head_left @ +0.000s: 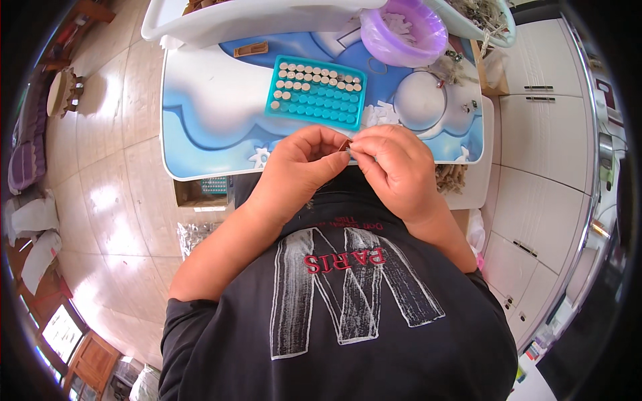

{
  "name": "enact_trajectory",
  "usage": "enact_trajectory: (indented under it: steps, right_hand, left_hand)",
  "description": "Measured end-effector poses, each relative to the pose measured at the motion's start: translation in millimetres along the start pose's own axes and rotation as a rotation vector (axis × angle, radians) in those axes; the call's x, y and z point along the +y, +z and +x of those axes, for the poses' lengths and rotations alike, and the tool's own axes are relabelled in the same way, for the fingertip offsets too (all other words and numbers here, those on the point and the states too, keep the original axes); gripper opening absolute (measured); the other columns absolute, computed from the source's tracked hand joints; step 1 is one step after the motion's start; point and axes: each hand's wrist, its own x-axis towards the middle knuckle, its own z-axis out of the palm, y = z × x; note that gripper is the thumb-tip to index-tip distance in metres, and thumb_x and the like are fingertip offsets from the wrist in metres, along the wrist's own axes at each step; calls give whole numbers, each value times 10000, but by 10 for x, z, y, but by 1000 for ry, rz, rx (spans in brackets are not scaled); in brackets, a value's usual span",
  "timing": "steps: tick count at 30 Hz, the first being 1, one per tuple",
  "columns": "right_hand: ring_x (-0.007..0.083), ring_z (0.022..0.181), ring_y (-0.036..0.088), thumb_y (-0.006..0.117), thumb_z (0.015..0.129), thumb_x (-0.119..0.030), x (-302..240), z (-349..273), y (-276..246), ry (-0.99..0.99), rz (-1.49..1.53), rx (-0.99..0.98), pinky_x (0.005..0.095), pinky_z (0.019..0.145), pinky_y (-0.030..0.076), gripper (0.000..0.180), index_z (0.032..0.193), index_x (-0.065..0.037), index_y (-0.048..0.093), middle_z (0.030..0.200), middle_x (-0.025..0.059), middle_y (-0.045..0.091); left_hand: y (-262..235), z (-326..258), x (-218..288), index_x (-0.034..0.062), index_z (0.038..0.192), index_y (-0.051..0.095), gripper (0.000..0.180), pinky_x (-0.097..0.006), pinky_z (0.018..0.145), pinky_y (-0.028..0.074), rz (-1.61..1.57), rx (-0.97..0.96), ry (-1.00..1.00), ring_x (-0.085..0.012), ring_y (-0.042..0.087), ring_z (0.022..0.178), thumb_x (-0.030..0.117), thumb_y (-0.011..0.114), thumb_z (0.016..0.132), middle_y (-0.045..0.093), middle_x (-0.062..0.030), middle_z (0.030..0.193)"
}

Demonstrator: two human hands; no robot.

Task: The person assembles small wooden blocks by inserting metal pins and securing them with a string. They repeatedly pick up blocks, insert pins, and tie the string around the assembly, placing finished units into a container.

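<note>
My left hand [301,160] and my right hand [400,160] meet at the table's near edge, fingertips almost touching. Pinched in the left fingers is a small brown piece [344,145], mostly covered. The right thumb and forefinger close together at its end; what they grip is too small to make out. Just beyond the hands lies a teal tray [314,120] with rows of round sockets. White round pieces [307,69] fill its far rows and part of the left side. Next to my right hand is a pile of short white strips [381,115].
A purple basin [374,47] lined with clear plastic holds white strips. White tubs [234,27] stand along the far edge. A brown clip-like piece [251,49] lies behind the tray. Small metallic bits [470,105] are at the right. White cabinets [542,134] stand beyond the table's right side.
</note>
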Motion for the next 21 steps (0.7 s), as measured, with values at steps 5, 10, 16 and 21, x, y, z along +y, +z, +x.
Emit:
enact_trajectory:
  steps: [5,10,16,21]
  right_hand:
    - [272,698,601,684,704,-29,-58,22,0,55,-83,-40,362,612,479,127,791,-56,595,768,79,615]
    - [272,701,602,672,714,-4,-52,49,-59,163,-47,-29,348,612,481,115,796,-37,598,764,93,613]
    - [211,708,611,660,750,45,126,8,-112,203,255,43,282,625,475,112,847,-1,629,812,100,638]
    - [177,729,607,666,762,38,131,2,14,220,511,-5,273,649,477,114,865,1,632,829,99,637]
  left_hand:
    - [2,-14,-23,-9,1057,582,212,-216,811,434,95,41,45,-75,552,883,73,611,864,613,-27,964]
    - [20,-93,136,-8,1081,608,228,-250,845,433,484,82,195,-126,568,926,64,606,865,626,-58,996]
    - [-713,537,495,77,968,659,153,-383,807,463,1364,614,989,-268,591,891,102,602,829,655,-81,961]
    - [-992,827,560,78,1004,656,184,-386,834,455,1791,609,831,-283,584,953,154,569,860,645,-64,1001]
